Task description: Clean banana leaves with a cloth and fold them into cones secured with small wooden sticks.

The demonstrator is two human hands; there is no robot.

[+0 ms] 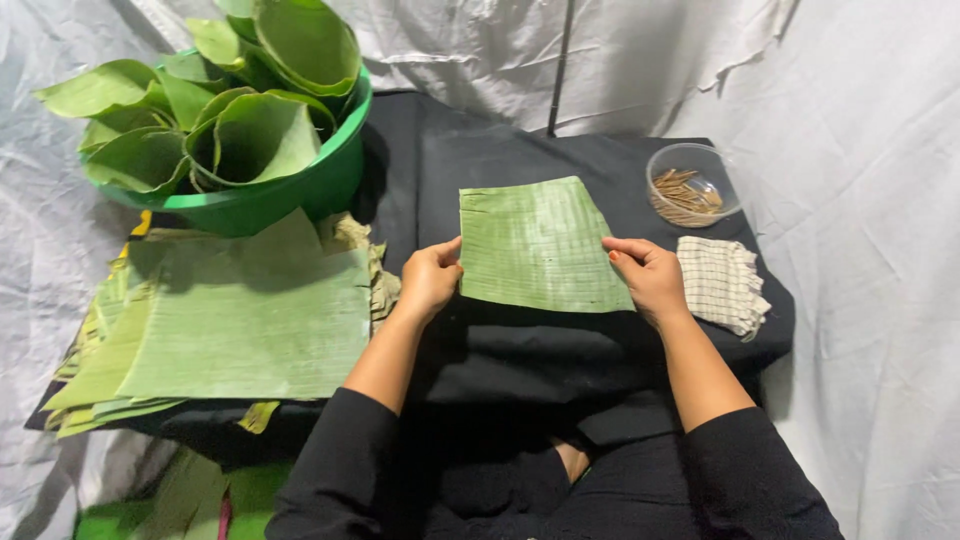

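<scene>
At ten o'clock from where I watch, a green tub brims with curled banana leaves; below it, at nine, a stack of flattened leaves overhangs the edge of the black-draped worktop. At centre, the left hand and right hand pinch a trimmed leaf sheet by its two lower corners, fingers closed on it, thumbs on top, the sheet lying nearly flat on the cloth. At one o'clock sits a clear bowl of thin brown sticks; at three, just beside the right hand, a folded checked cloth.

My reading of the risks: the sheet is ribbed across its width, so a pull outward from both corners could split it along a rib (a faint tear already seems to show near its top left edge). A sweep of the right forearm might also catch the cloth or nudge the bowl toward the worktop's edge, and the overhanging stack could slide if brushed.
</scene>
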